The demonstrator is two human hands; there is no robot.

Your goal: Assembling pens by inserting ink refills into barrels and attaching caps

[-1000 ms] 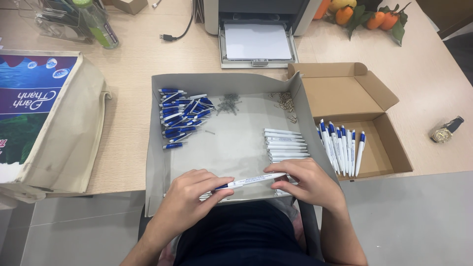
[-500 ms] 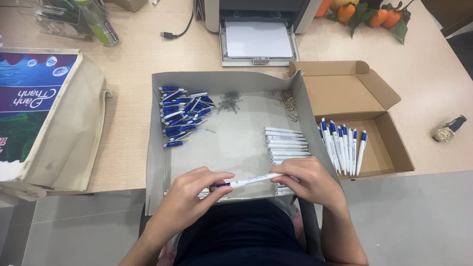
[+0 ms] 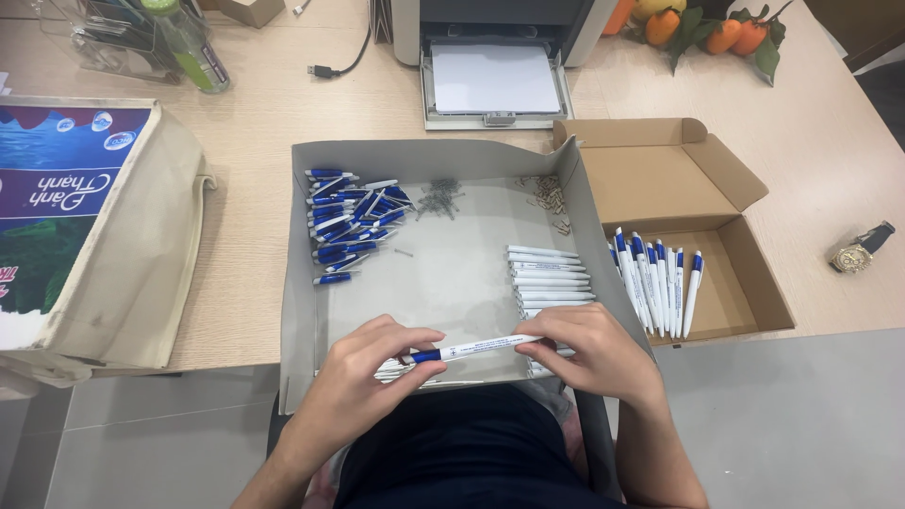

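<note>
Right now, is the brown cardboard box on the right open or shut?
Open: the brown cardboard box has its flaps folded back, showing blue-and-white pens inside.

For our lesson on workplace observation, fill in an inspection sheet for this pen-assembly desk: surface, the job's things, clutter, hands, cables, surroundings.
Surface: light wooden desk; grey floor below.
Job's things: white pen with blue end held level over a shallow grey tray; tray holds a heap of blue pen parts, a row of white barrels, small springs and small pale bits. Finished pens lie in an open cardboard box.
Clutter: printed cloth bag, wristwatch, green bottle.
Hands: left hand pinches the blue end, right hand the white end.
Cables: one black cable, unplugged end on desk.
Surroundings: printer, orange fruit with leaves.
</note>
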